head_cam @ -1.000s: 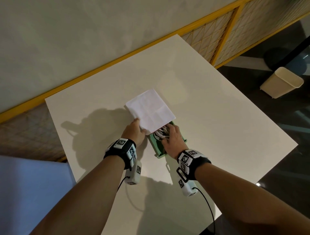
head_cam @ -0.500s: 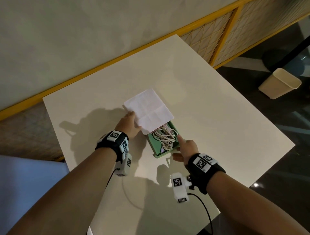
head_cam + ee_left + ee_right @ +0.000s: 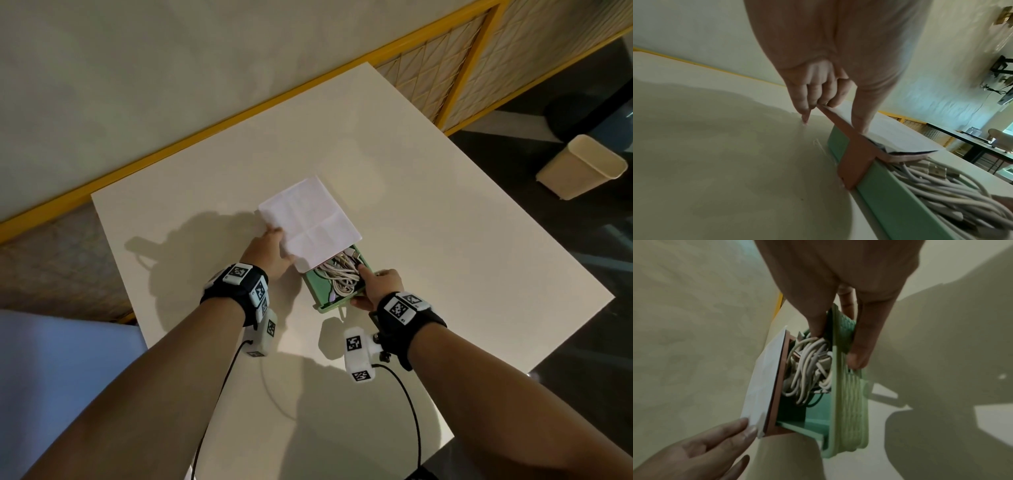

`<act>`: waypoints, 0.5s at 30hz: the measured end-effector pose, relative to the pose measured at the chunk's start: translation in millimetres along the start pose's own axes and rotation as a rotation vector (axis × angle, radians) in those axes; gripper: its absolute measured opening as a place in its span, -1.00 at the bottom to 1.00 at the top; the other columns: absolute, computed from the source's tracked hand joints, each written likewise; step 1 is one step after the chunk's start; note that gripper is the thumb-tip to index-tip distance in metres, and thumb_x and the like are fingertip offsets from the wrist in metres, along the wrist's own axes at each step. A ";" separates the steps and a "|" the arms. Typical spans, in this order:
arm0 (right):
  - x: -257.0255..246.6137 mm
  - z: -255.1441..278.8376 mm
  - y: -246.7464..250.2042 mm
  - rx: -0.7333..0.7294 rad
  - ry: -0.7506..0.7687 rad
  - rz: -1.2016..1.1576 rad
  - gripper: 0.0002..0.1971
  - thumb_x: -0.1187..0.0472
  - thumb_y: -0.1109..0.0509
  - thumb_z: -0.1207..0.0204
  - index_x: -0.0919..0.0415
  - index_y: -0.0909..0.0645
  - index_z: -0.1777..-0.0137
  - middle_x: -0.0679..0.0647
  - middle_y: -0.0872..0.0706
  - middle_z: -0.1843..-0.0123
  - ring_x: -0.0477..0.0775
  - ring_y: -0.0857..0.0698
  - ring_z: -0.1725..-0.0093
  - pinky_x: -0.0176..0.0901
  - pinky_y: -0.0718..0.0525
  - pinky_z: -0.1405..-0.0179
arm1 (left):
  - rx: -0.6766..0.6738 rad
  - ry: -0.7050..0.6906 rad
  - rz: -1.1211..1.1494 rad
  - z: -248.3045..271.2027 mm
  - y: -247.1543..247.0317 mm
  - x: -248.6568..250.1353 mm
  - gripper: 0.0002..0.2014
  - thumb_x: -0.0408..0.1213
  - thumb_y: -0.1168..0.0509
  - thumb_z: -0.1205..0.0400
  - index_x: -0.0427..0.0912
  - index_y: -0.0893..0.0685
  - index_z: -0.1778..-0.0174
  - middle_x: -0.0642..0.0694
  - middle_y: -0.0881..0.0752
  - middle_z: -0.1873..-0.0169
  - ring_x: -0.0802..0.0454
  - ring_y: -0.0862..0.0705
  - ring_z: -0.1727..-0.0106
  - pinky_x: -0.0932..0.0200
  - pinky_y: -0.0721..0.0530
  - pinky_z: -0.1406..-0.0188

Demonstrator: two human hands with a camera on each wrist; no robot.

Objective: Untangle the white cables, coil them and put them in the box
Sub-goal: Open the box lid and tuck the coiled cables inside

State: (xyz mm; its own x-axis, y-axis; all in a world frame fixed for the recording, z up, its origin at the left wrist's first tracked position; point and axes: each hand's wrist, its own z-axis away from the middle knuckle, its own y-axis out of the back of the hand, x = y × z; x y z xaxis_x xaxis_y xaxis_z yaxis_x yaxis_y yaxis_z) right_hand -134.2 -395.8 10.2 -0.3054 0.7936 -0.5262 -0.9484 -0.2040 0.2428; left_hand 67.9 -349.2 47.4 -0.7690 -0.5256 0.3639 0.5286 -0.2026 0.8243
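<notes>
Big white table (image 3: 428, 212) takes up most of the head view, with a cream bin (image 3: 579, 168) off on the dark floor to the right.

Near the front-middle of the table sits the green box (image 3: 334, 301). It's a drawer-style thing, the green tray pulled partway out of a white-topped sleeve (image 3: 310, 219) with a brownish rim.

The cables (image 3: 339, 275) are already in the tray, a loose white bundle with a couple of plugs showing, more piled than neatly coiled from what I can see.

Left hand (image 3: 269, 255) has the near-left edge of the sleeve: in the left wrist view the curled fingers (image 3: 818, 91) pinch that edge with the thumb lying on top of the white face, and the little finger is stretched down touching the table.

Right hand (image 3: 378, 287) is on the tray's right side. In the right wrist view one finger (image 3: 813, 316) dips inside the tray and presses on the cables, while the thumb (image 3: 863, 344) sits against the ribbed outer wall, so the wall is clamped between them. The other fingers are hidden, can't tell how they lie.
</notes>
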 end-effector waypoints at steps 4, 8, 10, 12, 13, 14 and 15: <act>5.0 -2.5 -0.1 -0.032 -0.029 -0.197 -0.69 0.22 -0.39 -0.49 0.43 -0.56 -0.13 0.28 -0.74 0.22 0.24 -0.75 0.46 0.08 -0.81 0.36 | 0.008 -0.005 -0.007 0.1 1.4 0.2 -0.53 -0.12 -0.37 -0.61 -0.30 -0.51 -0.36 -0.25 -0.61 -0.35 -0.22 -0.58 -0.36 0.03 -0.51 -0.30; 6.8 0.3 -5.8 -0.088 -0.012 -0.286 -0.87 0.37 -0.16 -0.57 0.34 -0.54 0.08 0.30 -0.65 0.06 0.15 -0.69 0.32 -0.08 -0.74 0.38 | 0.015 -0.005 -0.006 0.4 2.0 1.2 -0.58 -0.15 -0.36 -0.60 -0.31 -0.54 -0.30 -0.27 -0.66 -0.28 -0.24 -0.62 -0.31 0.02 -0.55 -0.24; 2.1 0.8 -10.4 -0.120 0.022 -0.265 -0.85 0.36 -0.12 -0.61 0.22 -0.45 0.18 0.26 -0.58 0.01 0.11 -0.67 0.28 -0.13 -0.74 0.37 | 0.014 -0.005 -0.007 1.0 2.2 2.5 -0.60 -0.16 -0.36 -0.59 -0.31 -0.56 -0.28 -0.27 -0.67 -0.26 -0.24 -0.62 -0.29 0.02 -0.56 -0.22; -4.2 0.2 -15.6 -0.145 0.032 -0.265 -0.88 0.36 -0.12 -0.61 0.21 -0.44 0.13 0.25 -0.57 -0.02 0.09 -0.67 0.25 -0.18 -0.73 0.41 | 0.004 0.003 -0.006 1.4 2.8 3.2 -0.60 -0.16 -0.36 -0.59 -0.31 -0.56 -0.27 -0.27 -0.67 -0.25 -0.25 -0.63 -0.28 0.01 -0.57 -0.22; -7.0 -0.5 -18.7 -0.161 0.036 -0.276 -0.90 0.36 -0.12 -0.62 0.23 -0.43 0.08 0.25 -0.57 -0.04 0.09 -0.67 0.24 -0.18 -0.74 0.40 | 0.000 0.008 -0.003 1.6 3.2 3.5 -0.59 -0.16 -0.35 -0.59 -0.32 -0.55 -0.29 -0.28 -0.67 -0.25 -0.25 -0.63 -0.28 0.01 -0.57 -0.23; -9.6 -1.2 -21.3 -0.180 0.039 -0.288 -0.92 0.37 -0.11 -0.62 0.25 -0.43 0.04 0.26 -0.56 -0.06 0.09 -0.67 0.23 -0.17 -0.76 0.36 | -0.009 0.015 -0.002 1.9 3.9 3.9 -0.57 -0.17 -0.35 -0.60 -0.33 -0.54 -0.32 -0.29 -0.67 -0.24 -0.26 -0.62 -0.28 0.00 -0.58 -0.23; -12.6 -1.9 -23.8 -0.199 0.038 -0.309 -0.90 0.38 -0.10 -0.63 0.25 -0.42 0.06 0.27 -0.55 -0.08 0.09 -0.67 0.22 -0.16 -0.77 0.33 | -0.016 0.018 0.001 1.7 4.1 3.7 -0.56 -0.18 -0.34 -0.60 -0.33 -0.53 -0.33 -0.31 -0.67 -0.24 -0.27 -0.63 -0.27 -0.02 -0.59 -0.23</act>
State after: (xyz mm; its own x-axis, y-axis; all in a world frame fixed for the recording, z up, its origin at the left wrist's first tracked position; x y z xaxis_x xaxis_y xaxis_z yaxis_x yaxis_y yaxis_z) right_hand -108.0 -402.0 9.5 -0.0013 0.8140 -0.5808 -0.9933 -0.0684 -0.0936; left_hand 66.6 -350.6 52.9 -0.7620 -0.5404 0.3568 0.5353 -0.2156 0.8167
